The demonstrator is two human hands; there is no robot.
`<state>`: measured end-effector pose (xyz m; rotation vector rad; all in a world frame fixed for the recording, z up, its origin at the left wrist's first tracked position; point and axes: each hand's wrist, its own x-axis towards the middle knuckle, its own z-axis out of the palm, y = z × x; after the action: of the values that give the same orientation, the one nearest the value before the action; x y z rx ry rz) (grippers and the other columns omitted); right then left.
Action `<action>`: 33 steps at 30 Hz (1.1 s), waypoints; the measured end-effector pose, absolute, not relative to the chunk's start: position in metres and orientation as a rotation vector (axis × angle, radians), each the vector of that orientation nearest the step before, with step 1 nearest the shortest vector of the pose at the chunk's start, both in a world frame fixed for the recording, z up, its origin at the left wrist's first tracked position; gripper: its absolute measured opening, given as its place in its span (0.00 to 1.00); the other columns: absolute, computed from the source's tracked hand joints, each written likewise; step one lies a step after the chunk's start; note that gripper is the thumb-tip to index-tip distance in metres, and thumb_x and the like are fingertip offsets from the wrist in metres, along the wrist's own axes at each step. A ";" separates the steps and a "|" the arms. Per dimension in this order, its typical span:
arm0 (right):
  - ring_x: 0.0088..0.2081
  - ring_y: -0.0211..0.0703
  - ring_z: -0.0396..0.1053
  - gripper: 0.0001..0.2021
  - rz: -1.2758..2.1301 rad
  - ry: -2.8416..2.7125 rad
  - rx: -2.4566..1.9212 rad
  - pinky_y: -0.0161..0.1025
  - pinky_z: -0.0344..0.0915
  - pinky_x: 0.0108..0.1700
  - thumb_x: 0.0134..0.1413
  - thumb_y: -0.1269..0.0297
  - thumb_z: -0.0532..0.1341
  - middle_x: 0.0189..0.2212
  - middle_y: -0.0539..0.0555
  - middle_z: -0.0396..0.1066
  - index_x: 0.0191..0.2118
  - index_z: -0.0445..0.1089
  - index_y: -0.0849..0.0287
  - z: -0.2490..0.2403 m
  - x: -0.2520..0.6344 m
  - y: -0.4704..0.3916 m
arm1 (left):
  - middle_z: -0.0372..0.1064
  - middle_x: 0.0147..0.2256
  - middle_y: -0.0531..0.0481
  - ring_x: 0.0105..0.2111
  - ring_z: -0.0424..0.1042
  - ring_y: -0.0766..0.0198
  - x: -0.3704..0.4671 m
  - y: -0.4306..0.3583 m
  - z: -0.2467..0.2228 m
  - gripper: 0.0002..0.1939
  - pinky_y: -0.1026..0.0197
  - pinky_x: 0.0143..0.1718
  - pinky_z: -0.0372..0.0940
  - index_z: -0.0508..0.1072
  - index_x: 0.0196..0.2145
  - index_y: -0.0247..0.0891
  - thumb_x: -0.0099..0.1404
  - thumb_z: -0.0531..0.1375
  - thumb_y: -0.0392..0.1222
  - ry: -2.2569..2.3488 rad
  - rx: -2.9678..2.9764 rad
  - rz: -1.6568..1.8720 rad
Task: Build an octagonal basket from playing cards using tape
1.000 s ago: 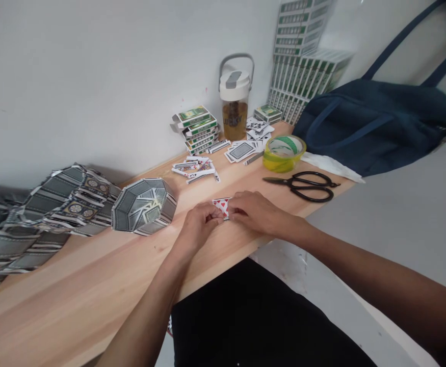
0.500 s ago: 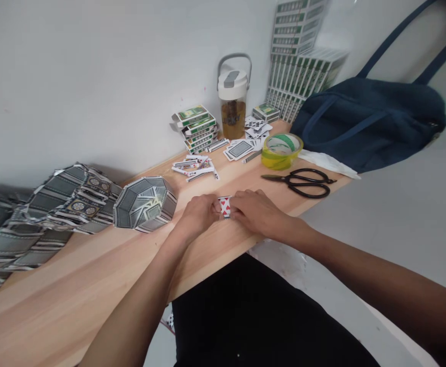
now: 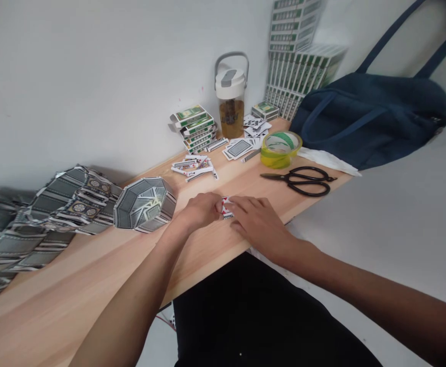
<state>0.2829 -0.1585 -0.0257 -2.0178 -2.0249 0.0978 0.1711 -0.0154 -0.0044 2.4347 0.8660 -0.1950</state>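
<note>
A playing card [image 3: 227, 209] with red hearts lies face up on the wooden table between my hands, its edges seeming folded. My left hand [image 3: 205, 209] is closed on the card's left side, the fingertips partly hidden. My right hand [image 3: 259, 219] rests over the right part, fingers stretched out flat and pressing on it. Beyond my hands lies a heap of folded card strips [image 3: 195, 168]. Left of them stands a many-sided bowl [image 3: 165, 206] built of folded cards, with loose strips inside.
Black scissors [image 3: 303, 180] and a roll of yellow tape [image 3: 280, 153] lie to the right. Behind are spread cards [image 3: 240, 148], stacked card boxes [image 3: 198, 127], a drink bottle [image 3: 231, 107] and a blue bag [image 3: 371, 117]. Woven card pieces [image 3: 54, 219] fill the far left.
My right hand has gone from gripping the card's right edge to lying flatter across it, fingers extended, covering more hearts. My left hand stays at the left side.
</note>
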 end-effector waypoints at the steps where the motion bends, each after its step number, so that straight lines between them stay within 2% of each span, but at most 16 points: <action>1: 0.58 0.53 0.61 0.19 0.065 -2.029 -1.960 0.50 0.56 0.53 0.63 0.68 0.54 0.59 0.61 0.63 0.59 0.62 0.61 -0.030 0.279 -0.164 | 0.70 0.26 0.55 0.28 0.67 0.65 0.170 -0.015 -0.005 0.05 0.65 0.30 0.58 0.70 0.23 0.40 0.51 0.63 0.32 0.866 2.433 -0.192; 4: 0.63 0.50 0.55 0.22 -0.024 -2.106 -1.839 0.51 0.52 0.61 0.64 0.64 0.55 0.63 0.61 0.59 0.60 0.61 0.66 -0.042 0.268 -0.177 | 0.70 0.26 0.55 0.29 0.68 0.65 0.169 -0.015 -0.007 0.05 0.65 0.31 0.59 0.69 0.24 0.40 0.52 0.62 0.33 0.869 2.426 -0.199; 7: 0.64 0.52 0.55 0.24 -0.073 -2.127 -1.868 0.54 0.48 0.65 0.63 0.58 0.55 0.61 0.64 0.60 0.60 0.62 0.69 -0.053 0.259 -0.181 | 0.69 0.26 0.56 0.29 0.68 0.64 0.168 -0.016 -0.005 0.04 0.66 0.31 0.59 0.69 0.25 0.40 0.51 0.63 0.35 0.874 2.412 -0.214; 12: 0.63 0.56 0.56 0.27 -0.061 -2.170 -1.905 0.58 0.48 0.66 0.63 0.58 0.55 0.60 0.68 0.61 0.60 0.61 0.74 -0.055 0.257 -0.178 | 0.68 0.24 0.56 0.27 0.67 0.65 0.165 -0.016 -0.006 0.05 0.66 0.29 0.58 0.69 0.25 0.39 0.52 0.63 0.37 0.913 2.397 -0.194; 25: 0.63 0.53 0.58 0.27 0.010 -2.194 -1.875 0.59 0.47 0.66 0.63 0.56 0.55 0.61 0.64 0.60 0.61 0.60 0.72 -0.048 0.266 -0.179 | 0.72 0.29 0.53 0.29 0.70 0.63 0.154 -0.042 0.001 0.04 0.63 0.32 0.60 0.67 0.30 0.39 0.57 0.57 0.32 0.928 2.436 0.015; 30: 0.61 0.53 0.60 0.26 -0.064 -2.186 -1.846 0.55 0.48 0.67 0.62 0.56 0.56 0.59 0.63 0.63 0.59 0.63 0.70 -0.050 0.266 -0.181 | 0.72 0.30 0.51 0.32 0.71 0.61 0.137 -0.056 -0.013 0.09 0.60 0.36 0.65 0.69 0.38 0.38 0.60 0.55 0.32 0.939 2.468 0.355; 33: 0.61 0.53 0.60 0.26 -0.106 -2.178 -1.824 0.53 0.49 0.66 0.63 0.56 0.55 0.59 0.64 0.64 0.59 0.64 0.71 -0.051 0.266 -0.182 | 0.73 0.43 0.44 0.42 0.71 0.59 0.122 -0.076 -0.025 0.12 0.56 0.45 0.67 0.70 0.44 0.37 0.65 0.51 0.32 0.928 2.513 0.751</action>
<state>0.2664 -0.1816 -0.0513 -1.8240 -2.1778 -0.1057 0.1223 -0.0762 -0.0246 2.5133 0.9280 0.7505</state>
